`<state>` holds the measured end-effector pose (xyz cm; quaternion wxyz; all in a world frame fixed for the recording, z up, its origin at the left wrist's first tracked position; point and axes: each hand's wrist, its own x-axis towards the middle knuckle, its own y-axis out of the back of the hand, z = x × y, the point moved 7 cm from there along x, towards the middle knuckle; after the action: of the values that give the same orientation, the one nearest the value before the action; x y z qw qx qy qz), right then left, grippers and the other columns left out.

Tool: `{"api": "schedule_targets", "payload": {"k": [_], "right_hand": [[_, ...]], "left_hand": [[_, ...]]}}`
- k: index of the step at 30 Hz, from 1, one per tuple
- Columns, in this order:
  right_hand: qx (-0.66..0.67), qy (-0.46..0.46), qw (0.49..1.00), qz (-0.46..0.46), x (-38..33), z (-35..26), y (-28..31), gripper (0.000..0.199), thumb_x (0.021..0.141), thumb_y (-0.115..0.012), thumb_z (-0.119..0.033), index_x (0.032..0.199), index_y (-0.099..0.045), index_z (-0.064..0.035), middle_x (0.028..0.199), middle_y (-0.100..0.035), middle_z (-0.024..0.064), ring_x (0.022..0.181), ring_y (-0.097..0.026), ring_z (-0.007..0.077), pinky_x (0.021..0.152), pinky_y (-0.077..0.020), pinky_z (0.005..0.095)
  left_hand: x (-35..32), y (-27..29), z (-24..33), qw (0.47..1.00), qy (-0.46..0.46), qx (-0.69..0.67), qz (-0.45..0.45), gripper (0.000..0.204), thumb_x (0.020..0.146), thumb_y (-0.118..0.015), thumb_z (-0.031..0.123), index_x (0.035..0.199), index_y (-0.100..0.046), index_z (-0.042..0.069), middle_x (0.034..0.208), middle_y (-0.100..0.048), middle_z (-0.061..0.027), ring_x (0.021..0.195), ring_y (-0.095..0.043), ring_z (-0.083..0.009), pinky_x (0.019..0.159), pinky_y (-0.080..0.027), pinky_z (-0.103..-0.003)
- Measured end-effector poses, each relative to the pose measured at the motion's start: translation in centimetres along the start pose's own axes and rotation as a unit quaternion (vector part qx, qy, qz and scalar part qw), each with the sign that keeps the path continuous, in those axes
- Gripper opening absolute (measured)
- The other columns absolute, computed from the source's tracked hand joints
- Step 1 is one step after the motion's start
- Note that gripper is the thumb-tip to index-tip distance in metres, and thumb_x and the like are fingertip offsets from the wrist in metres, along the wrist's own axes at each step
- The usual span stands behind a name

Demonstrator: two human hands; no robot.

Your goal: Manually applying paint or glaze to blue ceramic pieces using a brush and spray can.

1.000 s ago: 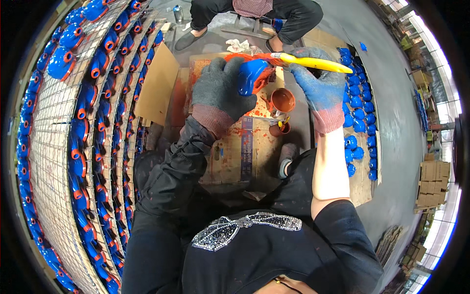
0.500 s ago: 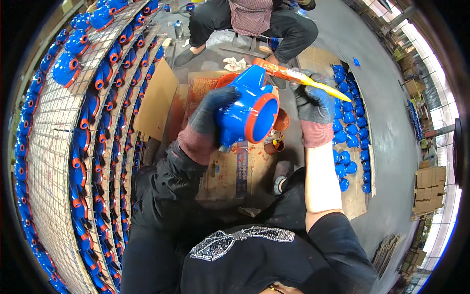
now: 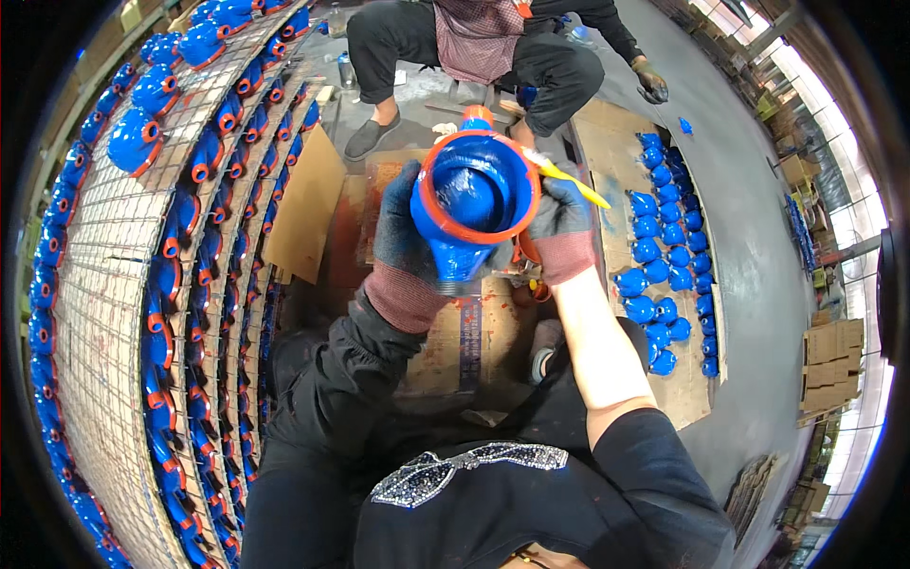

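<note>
My left hand (image 3: 396, 223), in a dark glove with a maroon cuff, is closed round the side of a hollow blue metal housing (image 3: 444, 261). Its wide round mouth, edged in wet-looking orange-red, faces up toward me. A short red-ended spout points away, and a threaded end points back at me. In my gloved right hand (image 3: 561, 216) is a paintbrush with a yellow handle (image 3: 586, 190), held at the right side of the housing. The brush's bristles are hidden behind the rim, and I cannot tell whether they touch it.
Stacked mesh-topped racks (image 3: 104, 256) of red-edged blue housings fill the left. Several plain blue housings (image 3: 668, 232) stand on cardboard at the right. A paint-stained board (image 3: 441, 341) lies below my hands. Opposite sits a co-worker, one gloved hand (image 3: 650, 83) reaching out to the right.
The housing has turned from facing right to mouth-up toward me. My right hand has moved left with the brush, close against it. The co-worker's arm now stretches to the right.
</note>
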<state>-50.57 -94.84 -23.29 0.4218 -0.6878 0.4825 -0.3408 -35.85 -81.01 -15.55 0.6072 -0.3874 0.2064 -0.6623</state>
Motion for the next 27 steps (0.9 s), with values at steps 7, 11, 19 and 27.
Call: {"api": "schedule_targets", "payload": {"k": [7, 11, 19, 27], "right_hand": [[-0.052, 0.094, 0.989, -0.104, -0.3, -4.8, -5.5, 0.021, 0.07, -0.049, 0.013, 0.09, -0.05, 0.0061, 0.108, -0.055, 0.0232, 0.112, -0.053, 0.0365, 0.102, -0.0445, 0.0455], [-0.105, 0.129, 0.981, -0.103, -1.6, -6.3, -8.0, 0.019, 0.071, -0.053, 0.01, 0.089, -0.051, 0.0043, 0.11, -0.056, 0.0249, 0.107, -0.057, 0.0343, 0.095, -0.0503, 0.0445], [-0.425, 0.172, 0.886, -0.062, -3.7, -6.8, -10.5, 0.023, 0.078, -0.061, 0.006, 0.1, -0.059, 0.0015, 0.106, -0.062, 0.0144, 0.096, -0.061, 0.0234, 0.089, -0.0505, 0.0349], [-0.646, 0.133, 0.744, -0.107, -4.4, -4.8, -10.6, 0.018, 0.079, -0.066, 0.0, 0.098, -0.065, -0.0004, 0.091, -0.066, 0.0058, 0.083, -0.061, 0.0118, 0.073, -0.0482, 0.0233]], "left_hand": [[0.9, 0.6, 3.2, 0.978, -0.115, 0.173, -0.017, 0.053, 0.086, -0.061, 0.043, 0.127, -0.047, 0.013, 0.124, -0.056, -0.01, 0.107, -0.058, -0.0228, 0.086, -0.051, -0.037], [1.0, 0.0, 0.6, 0.979, 0.067, -0.189, -0.033, 0.06, 0.09, -0.051, 0.047, 0.136, -0.039, 0.011, 0.135, -0.045, -0.0158, 0.123, -0.046, -0.0313, 0.101, -0.041, -0.049], [1.1, 4.1, -2.9, 0.976, 0.136, 0.106, 0.133, 0.056, 0.081, -0.068, 0.031, 0.128, -0.046, 0.009, 0.116, -0.058, -0.0105, 0.102, -0.061, -0.0237, 0.082, -0.055, -0.036], [1.0, 0.8, -0.9, 0.613, -0.088, 0.784, 0.036, 0.066, 0.061, -0.075, 0.022, 0.12, -0.048, 0.011, 0.103, -0.052, -0.0169, 0.098, -0.054, -0.037, 0.081, -0.048, -0.046]]}}
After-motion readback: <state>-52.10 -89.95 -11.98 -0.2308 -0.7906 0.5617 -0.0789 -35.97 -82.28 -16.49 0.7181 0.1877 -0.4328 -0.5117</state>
